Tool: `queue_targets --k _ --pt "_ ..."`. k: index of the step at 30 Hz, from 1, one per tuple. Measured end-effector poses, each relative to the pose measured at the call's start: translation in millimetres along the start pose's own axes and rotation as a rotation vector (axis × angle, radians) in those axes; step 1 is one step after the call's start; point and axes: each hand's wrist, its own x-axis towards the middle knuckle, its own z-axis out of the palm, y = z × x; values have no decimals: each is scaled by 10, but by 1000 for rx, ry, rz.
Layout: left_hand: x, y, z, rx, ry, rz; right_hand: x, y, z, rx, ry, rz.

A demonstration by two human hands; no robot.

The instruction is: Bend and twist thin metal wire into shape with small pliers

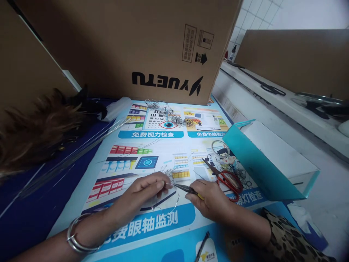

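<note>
Thin wire [177, 201] is pinched between the thumb and fingers of my left hand [152, 187], and a loop of it hangs below the fingertips. My right hand [208, 196] is wrapped round the yellow handles of small pointed pliers [185, 188]. Their dark tips reach the wire beside my left fingertips; whether the jaws grip it is too small to tell. More loose wires [167, 174] stick up just behind my left hand. Red-handled scissors [230, 185] lie right of the pliers, next to a heap of small wire rings [241, 174].
A printed blue and white sheet [169, 145] covers the table. Tangled wire pieces [177, 119] lie at its back, before a large cardboard box [114, 47]. Long wires [79, 154] and brown feathers [35, 134] are at left, an open teal box [269, 163] at right.
</note>
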Motion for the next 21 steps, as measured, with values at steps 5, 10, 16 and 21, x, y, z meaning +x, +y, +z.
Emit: queue_targets --k 5,10,16,21 --pt "7 46 -24 132 17 57 -4 -6 -1 12 4 2" --pt "5 38 -25 139 6 87 0 -4 -14 22 3 -3" --pt "11 16 -35 141 18 94 -3 -11 -24 29 2 11" --pt "16 -3 -38 139 -43 101 -9 -3 -19 48 -4 33"
